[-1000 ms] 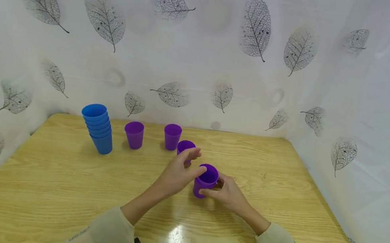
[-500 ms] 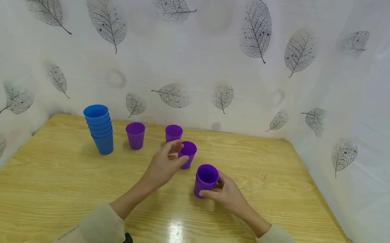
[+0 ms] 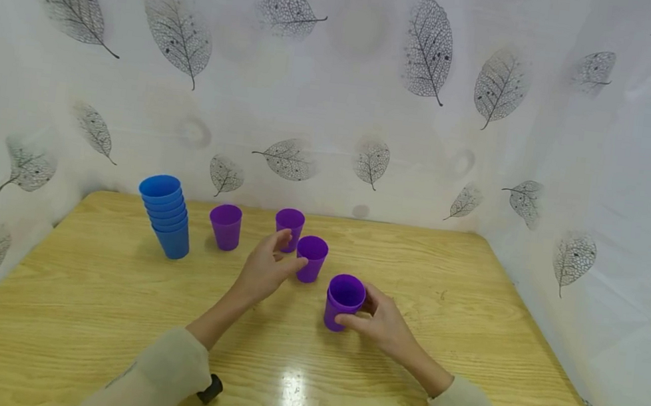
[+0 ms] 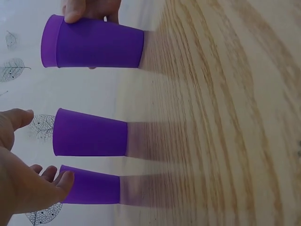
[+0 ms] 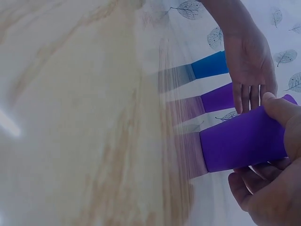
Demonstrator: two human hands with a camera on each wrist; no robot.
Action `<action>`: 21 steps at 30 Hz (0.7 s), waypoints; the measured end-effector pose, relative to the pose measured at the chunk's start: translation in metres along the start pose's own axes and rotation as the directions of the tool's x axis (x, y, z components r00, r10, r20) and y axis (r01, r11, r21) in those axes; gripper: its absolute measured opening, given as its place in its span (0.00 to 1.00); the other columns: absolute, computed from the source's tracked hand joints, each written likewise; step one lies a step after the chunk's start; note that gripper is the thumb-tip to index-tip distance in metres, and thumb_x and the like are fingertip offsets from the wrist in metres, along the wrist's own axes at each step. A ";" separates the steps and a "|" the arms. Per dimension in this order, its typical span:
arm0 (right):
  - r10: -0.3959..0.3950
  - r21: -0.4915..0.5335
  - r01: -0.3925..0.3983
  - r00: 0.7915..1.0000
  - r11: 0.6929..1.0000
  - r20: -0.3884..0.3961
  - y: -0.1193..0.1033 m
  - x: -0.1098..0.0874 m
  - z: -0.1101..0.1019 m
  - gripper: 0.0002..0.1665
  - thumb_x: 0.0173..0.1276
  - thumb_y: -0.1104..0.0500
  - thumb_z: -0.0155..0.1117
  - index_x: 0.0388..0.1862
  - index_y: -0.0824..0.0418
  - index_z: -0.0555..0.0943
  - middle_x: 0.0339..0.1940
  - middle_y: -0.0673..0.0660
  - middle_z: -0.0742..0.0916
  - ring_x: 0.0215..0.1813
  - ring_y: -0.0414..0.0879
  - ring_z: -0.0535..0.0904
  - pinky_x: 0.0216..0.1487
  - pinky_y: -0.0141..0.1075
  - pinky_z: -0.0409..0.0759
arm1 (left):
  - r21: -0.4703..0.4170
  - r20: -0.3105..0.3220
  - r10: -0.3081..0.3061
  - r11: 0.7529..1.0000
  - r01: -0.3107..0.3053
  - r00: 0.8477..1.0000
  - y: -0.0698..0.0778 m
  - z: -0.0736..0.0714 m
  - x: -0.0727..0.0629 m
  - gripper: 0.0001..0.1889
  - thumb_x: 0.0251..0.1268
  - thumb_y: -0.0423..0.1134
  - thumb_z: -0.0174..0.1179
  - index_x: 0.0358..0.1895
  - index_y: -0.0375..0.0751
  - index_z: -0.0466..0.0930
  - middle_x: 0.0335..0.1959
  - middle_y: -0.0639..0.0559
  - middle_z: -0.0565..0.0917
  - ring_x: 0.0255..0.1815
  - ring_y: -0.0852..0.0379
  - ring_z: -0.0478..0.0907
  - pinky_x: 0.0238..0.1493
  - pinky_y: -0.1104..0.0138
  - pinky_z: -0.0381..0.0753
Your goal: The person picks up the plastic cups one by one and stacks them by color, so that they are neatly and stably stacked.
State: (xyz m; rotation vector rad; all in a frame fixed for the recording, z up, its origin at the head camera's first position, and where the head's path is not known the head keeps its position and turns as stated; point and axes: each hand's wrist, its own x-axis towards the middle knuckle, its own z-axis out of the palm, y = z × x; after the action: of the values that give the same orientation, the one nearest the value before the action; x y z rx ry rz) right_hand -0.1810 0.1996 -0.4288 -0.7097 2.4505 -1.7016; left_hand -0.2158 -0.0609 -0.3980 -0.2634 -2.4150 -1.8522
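Two nested purple cups (image 3: 337, 311) stand upright on the table, the inner one's rim just above the outer one's. My right hand (image 3: 382, 322) grips them from the right, thumb in front and fingers behind. My left hand (image 3: 262, 271) is raised just left of a single purple cup (image 3: 310, 265), thumb and fingers spread and nothing between them. Behind its fingertips stands another purple cup (image 3: 292, 221), partly covered by them in the head view. In the left wrist view, my left hand (image 4: 28, 181) is level with the rims of the two single cups.
One more purple cup (image 3: 226, 228) stands farther left. Beside it rises a tall stack of several blue cups (image 3: 171, 222), leaning slightly. The wooden table (image 3: 441, 296) meets a leaf-printed white curtain (image 3: 337, 97) at the back and sides.
My left hand has drawn away from the nested cups, moving left past the nearest single cup, which now shows fully. My right hand keeps its grip in the same place.
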 end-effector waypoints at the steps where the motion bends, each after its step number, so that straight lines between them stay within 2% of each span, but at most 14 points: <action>1: -0.001 0.004 0.001 1.000 1.000 -0.001 0.000 0.000 0.000 0.36 0.63 0.64 0.78 0.68 0.70 0.75 0.56 0.63 0.87 0.54 0.50 0.85 0.58 0.40 0.85 | 0.010 0.006 -0.007 1.000 0.007 1.000 -0.001 0.000 0.001 0.40 0.65 0.38 0.70 0.75 0.24 0.62 0.73 0.30 0.69 0.73 0.36 0.68 0.73 0.49 0.71; 9: -0.008 0.018 0.008 1.000 1.000 -0.005 0.000 -0.001 0.000 0.34 0.64 0.64 0.77 0.67 0.69 0.76 0.57 0.62 0.86 0.56 0.52 0.84 0.61 0.41 0.83 | 0.056 0.044 -0.039 0.998 0.037 0.998 -0.012 0.006 0.012 0.43 0.64 0.38 0.72 0.76 0.24 0.59 0.73 0.29 0.70 0.73 0.36 0.68 0.73 0.48 0.71; 21: 0.008 0.010 -0.008 1.000 1.000 0.004 0.001 -0.001 0.000 0.35 0.65 0.63 0.76 0.69 0.69 0.75 0.58 0.62 0.87 0.58 0.52 0.84 0.62 0.45 0.83 | 0.048 0.081 -0.072 0.997 0.068 0.994 -0.021 0.019 0.025 0.47 0.60 0.36 0.75 0.77 0.23 0.57 0.72 0.28 0.70 0.71 0.34 0.70 0.72 0.47 0.72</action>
State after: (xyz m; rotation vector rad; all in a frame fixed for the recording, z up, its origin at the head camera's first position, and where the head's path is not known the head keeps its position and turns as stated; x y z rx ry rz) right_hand -0.1808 0.1999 -0.4299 -0.7012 2.4376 -1.7064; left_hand -0.2433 -0.0456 -0.4191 -0.2602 -2.5489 -1.8476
